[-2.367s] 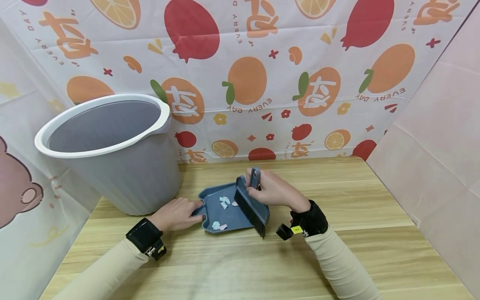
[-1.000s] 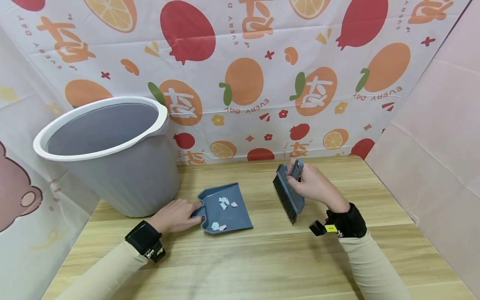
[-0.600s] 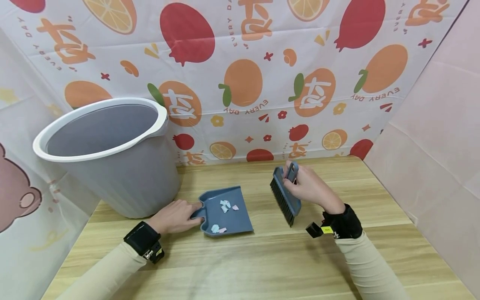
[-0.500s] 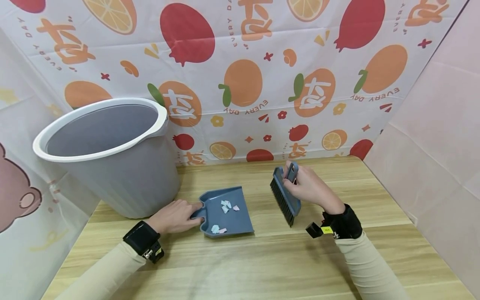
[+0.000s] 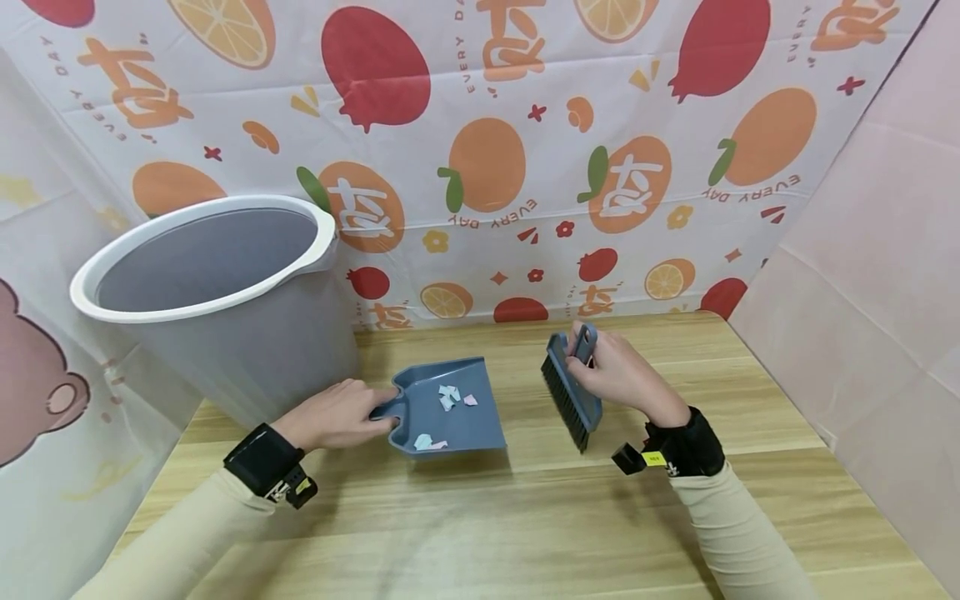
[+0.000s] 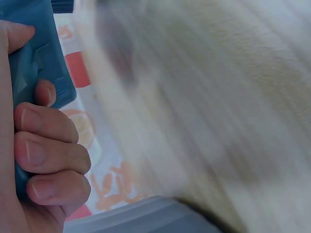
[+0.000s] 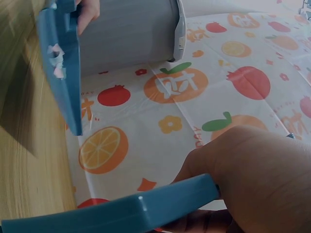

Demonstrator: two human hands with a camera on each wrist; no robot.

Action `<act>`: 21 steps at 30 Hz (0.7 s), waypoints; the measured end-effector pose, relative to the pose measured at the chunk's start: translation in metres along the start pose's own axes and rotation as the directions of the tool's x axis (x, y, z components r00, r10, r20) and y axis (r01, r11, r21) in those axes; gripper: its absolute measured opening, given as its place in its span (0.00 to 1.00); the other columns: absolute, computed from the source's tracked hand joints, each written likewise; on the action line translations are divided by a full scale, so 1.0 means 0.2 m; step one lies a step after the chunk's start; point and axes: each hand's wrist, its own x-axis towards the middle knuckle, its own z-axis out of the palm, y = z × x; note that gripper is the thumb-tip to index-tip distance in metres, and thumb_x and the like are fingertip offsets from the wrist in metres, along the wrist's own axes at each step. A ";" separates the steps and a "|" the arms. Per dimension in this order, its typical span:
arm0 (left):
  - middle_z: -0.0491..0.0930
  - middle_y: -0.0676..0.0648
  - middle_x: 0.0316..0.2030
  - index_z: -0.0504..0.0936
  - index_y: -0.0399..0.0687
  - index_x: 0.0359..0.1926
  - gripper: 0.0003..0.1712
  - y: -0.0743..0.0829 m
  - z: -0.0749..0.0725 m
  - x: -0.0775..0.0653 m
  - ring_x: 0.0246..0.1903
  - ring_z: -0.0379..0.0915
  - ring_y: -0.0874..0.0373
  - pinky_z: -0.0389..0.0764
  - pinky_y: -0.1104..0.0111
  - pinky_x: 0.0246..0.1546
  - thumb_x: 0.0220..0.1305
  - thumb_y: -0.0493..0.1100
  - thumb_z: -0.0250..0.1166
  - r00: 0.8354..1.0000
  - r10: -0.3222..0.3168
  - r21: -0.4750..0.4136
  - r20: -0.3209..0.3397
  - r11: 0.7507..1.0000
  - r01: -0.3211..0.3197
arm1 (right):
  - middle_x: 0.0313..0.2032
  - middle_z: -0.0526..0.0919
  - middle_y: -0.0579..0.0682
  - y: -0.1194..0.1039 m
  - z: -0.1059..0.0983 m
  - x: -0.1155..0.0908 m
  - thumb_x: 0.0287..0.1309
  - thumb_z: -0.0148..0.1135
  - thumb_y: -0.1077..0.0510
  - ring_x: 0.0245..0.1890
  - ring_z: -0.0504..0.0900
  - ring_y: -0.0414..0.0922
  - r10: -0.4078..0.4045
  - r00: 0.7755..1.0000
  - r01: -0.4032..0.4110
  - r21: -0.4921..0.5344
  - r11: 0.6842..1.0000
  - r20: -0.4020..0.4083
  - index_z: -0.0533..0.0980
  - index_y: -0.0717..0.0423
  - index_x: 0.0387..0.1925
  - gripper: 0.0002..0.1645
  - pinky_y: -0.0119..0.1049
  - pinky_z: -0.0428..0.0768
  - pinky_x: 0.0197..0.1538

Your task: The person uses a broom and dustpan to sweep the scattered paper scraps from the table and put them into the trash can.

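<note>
My left hand (image 5: 337, 415) grips the handle of a blue-grey dustpan (image 5: 468, 429), and the left wrist view shows the fingers (image 6: 53, 158) curled round it. The pan is lifted a little off the table, its shadow falling beneath. Several small scraps of pale blue and pink paper (image 5: 448, 397) lie in it, some by the back, others near the handle side. To the right, my right hand (image 5: 618, 372) holds a matching hand brush (image 5: 577, 385) by its handle, dark bristles facing left and down. In the right wrist view, the brush (image 7: 121, 213) crosses the bottom edge.
A large grey bin (image 5: 255, 358) with a white rim stands at the back left, its mouth facing up, close behind my left hand. The wooden table (image 5: 525, 533) ends at a fruit-print cloth (image 5: 480, 250) at the back. Pale cloth hangs along both sides.
The brush has come off the dustpan and moved right, then held still. The left hand has just raised the dustpan from the table and shifted it slightly left, with the scraps still in it.
</note>
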 end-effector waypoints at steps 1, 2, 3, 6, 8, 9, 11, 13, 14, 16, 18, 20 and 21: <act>0.54 0.63 0.20 0.71 0.58 0.31 0.15 0.00 -0.01 0.00 0.18 0.52 0.71 0.54 0.74 0.25 0.77 0.50 0.64 1.000 -0.004 -0.005 0.000 1.000 0.004 | 0.23 0.70 0.45 0.00 0.00 0.00 0.77 0.59 0.62 0.22 0.64 0.38 0.000 1.000 0.000 0.001 1.000 0.000 0.76 0.59 0.45 0.03 0.32 0.63 0.31; 0.54 0.63 0.20 0.71 0.58 0.31 0.15 0.01 -0.03 -0.01 0.18 0.52 0.71 0.54 0.74 0.25 0.77 0.50 0.64 1.000 -0.007 -0.013 -0.001 1.000 0.007 | 0.23 0.69 0.45 0.00 0.00 0.00 0.77 0.59 0.62 0.22 0.64 0.38 0.002 1.000 -0.002 0.001 1.000 0.001 0.76 0.59 0.45 0.03 0.32 0.63 0.31; 0.54 0.63 0.20 0.71 0.58 0.31 0.15 0.01 -0.04 -0.01 0.18 0.52 0.71 0.54 0.74 0.25 0.77 0.50 0.64 1.000 -0.008 -0.013 -0.002 1.000 0.008 | 0.23 0.69 0.45 0.00 0.00 0.00 0.77 0.59 0.62 0.22 0.64 0.38 0.002 1.000 -0.002 0.003 1.000 0.002 0.76 0.59 0.45 0.03 0.32 0.63 0.31; 0.55 0.63 0.20 0.71 0.58 0.31 0.15 0.02 -0.09 -0.02 0.19 0.53 0.71 0.55 0.74 0.25 0.77 0.49 0.64 1.000 -0.008 -0.003 -0.011 1.000 0.008 | 0.23 0.70 0.45 0.00 0.00 0.00 0.76 0.59 0.62 0.22 0.66 0.38 0.006 1.000 -0.006 0.011 1.000 0.000 0.76 0.59 0.45 0.03 0.32 0.65 0.30; 0.55 0.64 0.20 0.70 0.58 0.31 0.15 0.04 -0.12 -0.01 0.19 0.53 0.70 0.55 0.73 0.26 0.77 0.50 0.63 1.000 -0.006 0.004 -0.016 1.000 0.007 | 0.24 0.71 0.46 0.00 -0.01 0.00 0.75 0.60 0.63 0.23 0.67 0.39 0.011 1.000 -0.011 0.013 1.000 -0.004 0.75 0.59 0.45 0.03 0.32 0.66 0.31; 0.55 0.64 0.20 0.70 0.58 0.31 0.15 0.04 -0.14 -0.01 0.19 0.53 0.70 0.55 0.73 0.26 0.77 0.49 0.63 1.000 -0.006 0.006 -0.015 1.000 0.006 | 0.24 0.71 0.46 0.00 -0.01 -0.01 0.75 0.61 0.63 0.23 0.68 0.39 0.010 1.000 -0.010 0.013 1.000 -0.006 0.75 0.58 0.45 0.03 0.32 0.67 0.31; 0.56 0.64 0.20 0.70 0.58 0.31 0.15 0.06 -0.17 -0.01 0.19 0.53 0.70 0.56 0.73 0.26 0.77 0.49 0.63 1.000 -0.012 0.002 -0.008 1.000 0.012 | 0.25 0.72 0.46 0.00 0.00 -0.01 0.75 0.61 0.63 0.24 0.69 0.39 0.008 1.000 -0.008 0.007 1.000 -0.009 0.75 0.57 0.45 0.02 0.33 0.68 0.32; 0.57 0.63 0.21 0.70 0.58 0.31 0.15 0.08 -0.21 -0.01 0.19 0.53 0.70 0.56 0.73 0.27 0.78 0.50 0.62 1.000 -0.017 -0.007 0.008 1.000 0.017 | 0.26 0.72 0.46 0.00 0.00 -0.01 0.75 0.61 0.63 0.25 0.68 0.39 0.004 1.000 -0.004 0.001 1.000 -0.010 0.75 0.55 0.44 0.02 0.33 0.67 0.33; 0.57 0.63 0.21 0.71 0.58 0.31 0.15 0.09 -0.22 -0.02 0.19 0.53 0.70 0.56 0.73 0.27 0.78 0.50 0.62 1.000 -0.019 -0.015 0.019 1.000 0.020 | 0.26 0.72 0.46 0.00 0.00 -0.01 0.75 0.61 0.64 0.25 0.68 0.39 0.002 1.000 -0.002 0.000 1.000 -0.010 0.75 0.54 0.44 0.02 0.33 0.67 0.33; 0.58 0.63 0.21 0.72 0.58 0.32 0.14 0.11 -0.26 -0.02 0.18 0.54 0.70 0.57 0.73 0.27 0.79 0.50 0.62 0.999 -0.025 -0.021 0.037 0.999 0.026 | 0.27 0.72 0.46 0.00 0.00 -0.01 0.76 0.60 0.63 0.25 0.68 0.39 -0.001 1.000 0.001 0.003 1.000 -0.008 0.75 0.53 0.43 0.03 0.33 0.67 0.33; 0.58 0.62 0.21 0.73 0.58 0.33 0.13 0.13 -0.30 -0.03 0.18 0.54 0.70 0.58 0.73 0.26 0.79 0.50 0.62 0.998 -0.024 -0.022 0.050 0.999 0.025 | 0.26 0.72 0.46 0.00 0.00 -0.01 0.76 0.60 0.64 0.25 0.68 0.39 0.001 1.000 0.000 0.009 1.000 -0.008 0.75 0.52 0.43 0.04 0.33 0.67 0.33; 0.59 0.62 0.21 0.75 0.57 0.35 0.12 0.16 -0.35 -0.04 0.18 0.56 0.70 0.59 0.73 0.26 0.80 0.50 0.63 0.998 -0.023 -0.027 0.060 0.999 0.024 | 0.26 0.72 0.46 0.00 0.00 -0.01 0.76 0.60 0.63 0.25 0.69 0.40 0.006 1.000 -0.006 0.016 1.000 -0.006 0.75 0.54 0.44 0.02 0.33 0.67 0.33; 0.60 0.62 0.21 0.76 0.57 0.35 0.11 0.17 -0.37 -0.04 0.18 0.56 0.70 0.59 0.73 0.26 0.80 0.50 0.63 0.998 -0.022 -0.026 0.063 0.999 0.023 | 0.26 0.72 0.46 0.00 0.00 -0.01 0.76 0.60 0.63 0.25 0.69 0.40 0.008 1.000 -0.008 0.016 1.000 -0.005 0.75 0.54 0.44 0.01 0.33 0.67 0.33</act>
